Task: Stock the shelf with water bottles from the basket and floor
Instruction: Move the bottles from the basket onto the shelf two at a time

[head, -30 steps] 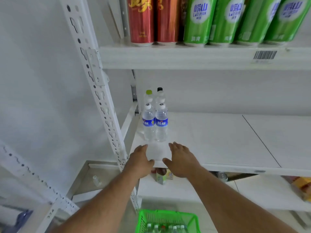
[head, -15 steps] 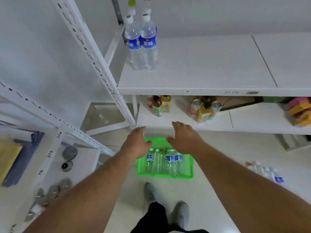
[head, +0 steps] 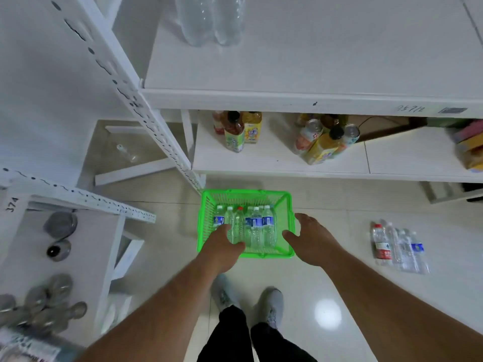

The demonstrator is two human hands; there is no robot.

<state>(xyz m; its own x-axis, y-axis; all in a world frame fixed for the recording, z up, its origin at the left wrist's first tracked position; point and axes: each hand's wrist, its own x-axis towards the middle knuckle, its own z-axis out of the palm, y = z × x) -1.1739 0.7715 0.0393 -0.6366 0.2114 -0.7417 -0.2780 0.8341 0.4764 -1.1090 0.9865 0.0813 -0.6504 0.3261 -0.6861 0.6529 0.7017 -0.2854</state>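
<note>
Both hands empty, fingers relaxed; left hand [head: 222,250] nearer, basket bottles [head: 245,226] just ahead, long axes pointing away; right hand [head: 311,241] beside basket [head: 286,198]

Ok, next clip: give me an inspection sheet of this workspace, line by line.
Surface: white shelf, mostly bare; glossy tiled floor.
Job's things: clear bottles at the shelf's back left; green basket on the floor with water bottles lying inside; loose bottles lying on the floor to the right.
Clutter: drink bottles and cans on the lower shelf; metal tins on the left rack.
Grippers: left hand and right hand over the basket, holding nothing.
Cables: nothing seen.
Surroundings: perforated white upright; person's shoes.
</note>
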